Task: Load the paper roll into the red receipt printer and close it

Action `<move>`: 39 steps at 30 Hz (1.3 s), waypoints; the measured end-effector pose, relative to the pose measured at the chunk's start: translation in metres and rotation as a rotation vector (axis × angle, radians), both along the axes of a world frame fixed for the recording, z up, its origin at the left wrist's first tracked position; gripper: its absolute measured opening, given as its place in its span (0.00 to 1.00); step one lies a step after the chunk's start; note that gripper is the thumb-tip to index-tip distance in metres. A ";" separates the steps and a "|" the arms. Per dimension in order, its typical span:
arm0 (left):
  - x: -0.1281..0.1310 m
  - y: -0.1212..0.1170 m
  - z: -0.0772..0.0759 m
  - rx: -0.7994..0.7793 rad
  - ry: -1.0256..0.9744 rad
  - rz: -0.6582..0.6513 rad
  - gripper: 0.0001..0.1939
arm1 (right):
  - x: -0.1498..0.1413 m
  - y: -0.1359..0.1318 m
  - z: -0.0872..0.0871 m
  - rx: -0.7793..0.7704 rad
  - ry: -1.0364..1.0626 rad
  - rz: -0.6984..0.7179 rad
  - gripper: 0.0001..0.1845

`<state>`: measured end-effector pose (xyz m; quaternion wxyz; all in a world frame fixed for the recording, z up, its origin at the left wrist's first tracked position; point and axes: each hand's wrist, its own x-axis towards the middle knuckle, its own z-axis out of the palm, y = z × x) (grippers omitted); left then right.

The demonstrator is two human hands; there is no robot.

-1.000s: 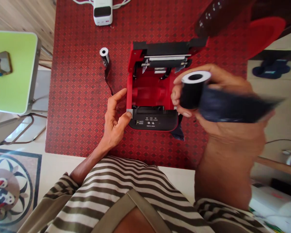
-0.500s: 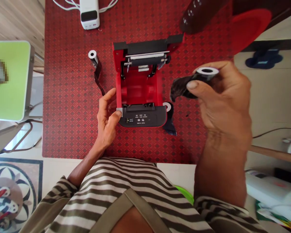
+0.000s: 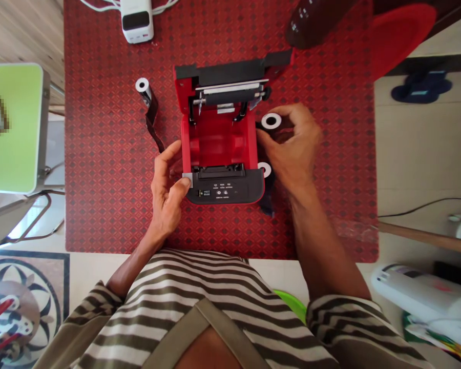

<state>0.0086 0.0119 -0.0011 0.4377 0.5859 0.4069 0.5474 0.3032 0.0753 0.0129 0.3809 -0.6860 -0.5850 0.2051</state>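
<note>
A red and black portable printer (image 3: 222,146) stands in front of me with its lid (image 3: 230,77) raised and its red paper bay bare. My left hand (image 3: 167,187) grips its front left corner, thumb on the grey side tab and fingers along the side wall. Right of the printer, my right hand (image 3: 292,143) has thumb and fingers around a small roll (image 3: 271,121) with a white end ring and dark outer face, close to the table top. Just below that, a second such roll (image 3: 265,169) touches or nearly touches the printer, its dark strip trailing toward me.
A third roll (image 3: 142,85) stands at the left, its dark tail unwound toward my left hand. At the back are a white power bank (image 3: 137,21) with cables and a dark bottle (image 3: 311,23). A red stool (image 3: 403,38) and a green table (image 3: 15,128) flank the patterned red table (image 3: 107,215).
My right hand has come down and left with its roll, from raised above the table to beside the printer's right wall. My left hand keeps its hold on the corner.
</note>
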 end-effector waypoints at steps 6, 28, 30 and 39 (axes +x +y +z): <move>0.002 0.000 0.001 0.009 -0.031 -0.011 0.31 | 0.007 -0.001 0.009 -0.117 0.142 0.189 0.12; 0.005 -0.001 0.002 0.010 -0.003 0.026 0.32 | 0.043 -0.082 0.011 -0.136 0.269 0.171 0.14; 0.004 0.000 0.002 0.017 -0.038 0.017 0.30 | 0.034 -0.085 0.007 -0.131 0.274 0.203 0.18; 0.001 0.003 -0.011 0.068 0.006 -0.006 0.33 | 0.011 -0.086 -0.016 -0.036 0.328 0.144 0.14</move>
